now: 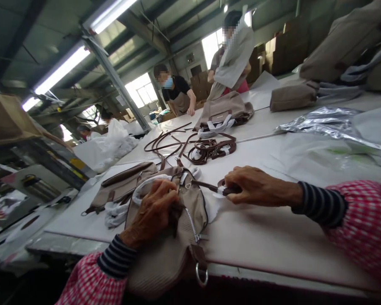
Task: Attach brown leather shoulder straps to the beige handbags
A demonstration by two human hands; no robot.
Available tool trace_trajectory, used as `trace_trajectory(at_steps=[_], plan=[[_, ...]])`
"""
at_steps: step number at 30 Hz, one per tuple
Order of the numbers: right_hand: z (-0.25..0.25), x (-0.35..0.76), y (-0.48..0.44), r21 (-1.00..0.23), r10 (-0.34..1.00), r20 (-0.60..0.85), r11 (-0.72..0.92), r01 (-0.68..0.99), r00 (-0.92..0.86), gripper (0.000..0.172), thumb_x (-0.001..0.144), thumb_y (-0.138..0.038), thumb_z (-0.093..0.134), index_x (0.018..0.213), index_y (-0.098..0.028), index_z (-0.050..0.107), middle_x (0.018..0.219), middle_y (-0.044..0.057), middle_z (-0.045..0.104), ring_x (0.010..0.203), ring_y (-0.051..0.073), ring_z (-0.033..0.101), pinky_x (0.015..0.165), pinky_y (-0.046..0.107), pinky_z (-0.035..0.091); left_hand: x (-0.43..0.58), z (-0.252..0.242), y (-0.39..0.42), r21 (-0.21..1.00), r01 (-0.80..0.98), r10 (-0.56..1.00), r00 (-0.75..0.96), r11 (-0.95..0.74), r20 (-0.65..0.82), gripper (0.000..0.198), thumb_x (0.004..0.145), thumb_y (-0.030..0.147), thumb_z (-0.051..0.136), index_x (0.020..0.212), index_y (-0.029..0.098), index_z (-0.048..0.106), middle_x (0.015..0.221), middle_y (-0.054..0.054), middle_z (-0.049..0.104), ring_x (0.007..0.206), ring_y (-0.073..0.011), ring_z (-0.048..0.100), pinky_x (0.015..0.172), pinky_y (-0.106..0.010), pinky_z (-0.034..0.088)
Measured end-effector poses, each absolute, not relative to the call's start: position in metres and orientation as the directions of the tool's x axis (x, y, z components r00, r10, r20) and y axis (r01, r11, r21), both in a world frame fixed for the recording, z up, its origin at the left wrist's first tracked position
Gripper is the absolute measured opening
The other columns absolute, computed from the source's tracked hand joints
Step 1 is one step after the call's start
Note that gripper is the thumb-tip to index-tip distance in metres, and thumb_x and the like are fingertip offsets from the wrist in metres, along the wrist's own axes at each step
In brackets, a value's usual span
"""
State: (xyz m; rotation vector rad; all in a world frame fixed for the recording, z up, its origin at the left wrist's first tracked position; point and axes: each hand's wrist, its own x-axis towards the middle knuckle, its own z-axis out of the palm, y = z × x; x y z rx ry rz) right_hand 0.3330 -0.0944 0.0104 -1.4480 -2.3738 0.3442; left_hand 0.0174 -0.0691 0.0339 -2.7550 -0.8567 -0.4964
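A taupe handbag (168,258) lies unzipped at the table's front edge, with a silver zipper and a metal ring showing. My left hand (155,209) is closed on fabric at the bag's opening; its fingertips are partly hidden. To the right of the bag, my right hand (257,186) grips a coiled brown strap (221,189) bound with a white wrap. One length of this strap runs left to the bag's top. White wrapping covers the bag's handle near my left hand. Another taupe bag (123,182) lies behind and to the left.
Loose brown straps (206,150) lie farther back on the white table (257,237), before another bag (224,108). Silver foil (324,123) and clear plastic (330,156) are on the right, below piled bags (343,46). Two co-workers stand across the table, one holding pale fabric (236,55).
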Motion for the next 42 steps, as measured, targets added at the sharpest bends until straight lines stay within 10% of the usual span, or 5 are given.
trace_trajectory(at_steps=[7,16,23,29,42], plan=[[0.034,0.309,-0.099,-0.319,0.771,0.370,0.629,0.709,-0.518,0.039,0.088,-0.026,0.066,0.126,-0.021,0.064,0.085,0.004,0.070,0.074,0.018,0.058,0.066,0.028,0.029,0.029,0.039,-0.077,-0.005,0.563,0.478,0.705,-0.826,0.524,0.026,0.086,-0.001,0.044,0.075,0.020,0.054,0.110,-0.008,0.068,0.108,-0.0228,0.060,0.097,-0.041,0.051],[-0.003,0.246,-0.084,-0.114,0.574,0.207,0.818,0.564,-0.792,0.022,0.097,-0.026,0.055,0.091,-0.014,0.073,0.089,0.012,0.075,0.073,0.021,0.063,0.059,0.032,0.032,0.055,0.066,-0.075,0.229,0.448,0.497,0.832,-0.864,0.246,0.024,0.081,0.000,0.040,0.081,0.021,0.052,0.098,-0.004,0.068,0.099,-0.0190,0.063,0.088,-0.033,0.051],[-0.002,0.251,-0.086,-0.086,0.559,0.224,0.827,0.555,-0.798,0.020,0.095,-0.025,0.055,0.090,-0.017,0.073,0.081,0.009,0.074,0.069,0.019,0.063,0.057,0.032,0.026,0.027,0.119,-0.085,0.064,0.628,0.599,0.765,-0.776,-0.238,0.021,0.094,0.032,0.061,0.114,0.030,0.068,0.108,0.002,0.073,0.094,-0.0198,0.067,0.080,-0.025,0.052],[-0.001,0.248,-0.084,-0.094,0.568,0.208,0.822,0.561,-0.797,0.018,0.095,-0.024,0.055,0.087,-0.017,0.070,0.080,0.008,0.073,0.067,0.018,0.061,0.055,0.034,0.023,0.003,0.108,-0.090,-0.231,0.456,0.504,0.831,-0.859,-0.235,0.087,0.077,0.028,0.079,0.156,0.036,0.041,0.140,-0.005,0.064,0.123,-0.0305,0.062,0.096,-0.034,0.049],[-0.002,0.247,-0.084,-0.099,0.581,0.185,0.814,0.573,-0.793,0.018,0.095,-0.027,0.058,0.090,-0.017,0.072,0.084,0.007,0.074,0.067,0.018,0.062,0.054,0.033,0.023,0.034,0.091,-0.077,-0.214,0.427,0.476,0.821,-0.879,-0.316,0.037,0.063,-0.004,0.050,0.088,0.022,0.061,0.111,-0.004,0.064,0.108,-0.0242,0.056,0.091,-0.037,0.045]])
